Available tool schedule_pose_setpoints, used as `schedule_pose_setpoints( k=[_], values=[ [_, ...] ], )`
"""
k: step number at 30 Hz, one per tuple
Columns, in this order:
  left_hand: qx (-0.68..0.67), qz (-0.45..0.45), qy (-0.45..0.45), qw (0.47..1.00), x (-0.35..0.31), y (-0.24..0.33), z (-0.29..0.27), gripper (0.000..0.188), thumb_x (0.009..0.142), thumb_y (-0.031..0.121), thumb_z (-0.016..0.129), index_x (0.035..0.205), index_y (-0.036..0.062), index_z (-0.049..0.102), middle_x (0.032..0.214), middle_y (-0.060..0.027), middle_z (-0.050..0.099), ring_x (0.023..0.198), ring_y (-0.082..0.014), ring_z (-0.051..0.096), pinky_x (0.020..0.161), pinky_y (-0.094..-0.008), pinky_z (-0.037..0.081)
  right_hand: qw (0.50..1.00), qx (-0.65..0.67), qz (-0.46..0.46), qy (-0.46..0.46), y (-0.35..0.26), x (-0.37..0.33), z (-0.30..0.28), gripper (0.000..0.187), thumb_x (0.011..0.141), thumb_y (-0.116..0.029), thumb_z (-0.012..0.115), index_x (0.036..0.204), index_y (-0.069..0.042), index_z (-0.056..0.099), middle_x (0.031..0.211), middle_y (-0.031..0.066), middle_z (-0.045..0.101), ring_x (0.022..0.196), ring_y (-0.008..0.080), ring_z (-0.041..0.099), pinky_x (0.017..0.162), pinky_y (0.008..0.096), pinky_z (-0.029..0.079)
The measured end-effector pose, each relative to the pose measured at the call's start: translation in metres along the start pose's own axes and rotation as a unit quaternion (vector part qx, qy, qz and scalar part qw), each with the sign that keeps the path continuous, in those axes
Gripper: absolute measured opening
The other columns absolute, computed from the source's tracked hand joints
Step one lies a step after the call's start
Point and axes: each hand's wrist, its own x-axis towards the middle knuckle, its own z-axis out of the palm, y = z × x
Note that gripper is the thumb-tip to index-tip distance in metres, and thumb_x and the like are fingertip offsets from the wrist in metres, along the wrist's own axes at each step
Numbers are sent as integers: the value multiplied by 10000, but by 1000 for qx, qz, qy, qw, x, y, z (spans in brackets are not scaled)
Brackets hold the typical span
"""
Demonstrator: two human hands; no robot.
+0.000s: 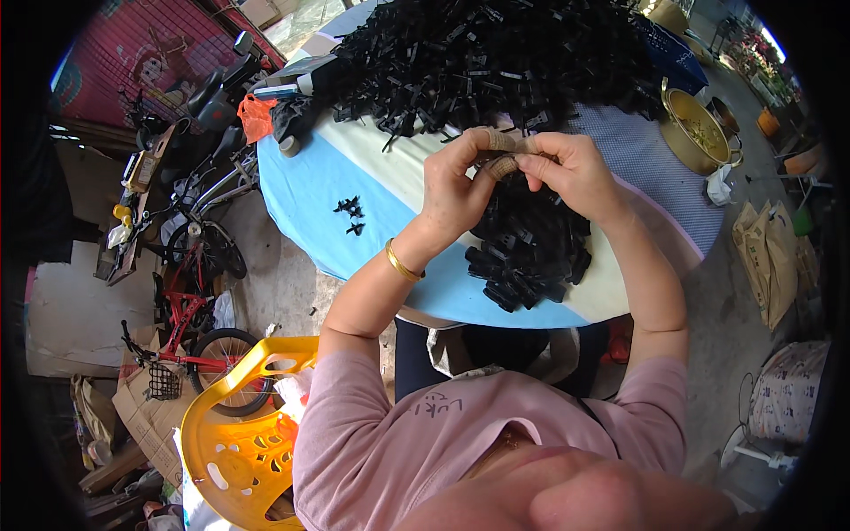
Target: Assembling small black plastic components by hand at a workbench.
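Grip: both hands brought together over the tabletop (301, 199), fingertips meeting; what is between them is too small and covered for us to make out, so we cannot tell whether either clamps on a piece.
Left hand (456, 177): thumb and finger bent toward the other hand, tan wraps on the digits; we see a gold bangle (403, 260) on its wrist.
Right hand (571, 173): thumb and finger bent in, touching the wrapped digits.
Big heap (496, 66): small black pieces, just beyond the grip, spreading to both sides.
Near pile (529, 243): more black pieces, on the person's side of the grip, partly under the hands.
Loose pieces (352, 211): a few black ones, left of the grip, apart from both piles.
Tabletop cloth: pale blue and cream bands under and left of the grip; we note a checked mat (682, 190) to the right.
Gold pot (680, 150): right of the grip, past the mat, something inside.
Red bag (257, 118): left of the grip, at the tabletop's far edge.
Yellow chair (197, 429): lower left of the grip, off the tabletop.
Red bike (183, 308): farther left, standing on the floor.
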Motion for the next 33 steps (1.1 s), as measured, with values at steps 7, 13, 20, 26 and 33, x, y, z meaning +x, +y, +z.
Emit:
schedule_pose_setpoints(
  k=[7,13,20,26,33],
  values=[
    [86,-52,7,995,4,9,7,526,704,0,683,1167,31,434,920,-113,628,787,-191,637,703,-271,502,997,33,-35,57,8,5,-8,129,803,-107,606,884,-7,612,657,-17,541,570,21,447,500,176,358],
    [91,-68,-82,990,2,17,6,681,660,-8,718,1244,40,371,998,-103,604,820,-168,611,757,-280,484,980,-140,-119,77,3,1,-2,185,730,-66,691,892,-1,633,749,-3,585,611,32,462,536,179,394],
    [-346,-195,-191,897,12,16,-17,653,659,-90,686,1227,5,379,1107,-97,517,934,-203,584,822,-316,491,983,139,-112,29,8,1,-22,176,762,-105,670,905,-8,637,789,31,633,719,72,574,648,192,484],
    [-429,-276,-182,841,11,0,-9,315,659,-8,711,886,22,495,844,-87,582,764,-227,619,689,-331,531,981,126,-147,-20,8,4,-17,149,762,-58,655,901,-9,636,825,25,631,745,85,581,683,211,493],
    [-382,-305,-125,864,9,1,-11,162,765,46,647,826,25,498,809,-71,582,747,-169,599,698,-287,502,993,49,-95,47,6,2,-8,201,832,-55,574,1024,2,550,799,-3,555,703,48,508,627,186,425]
  ],
)
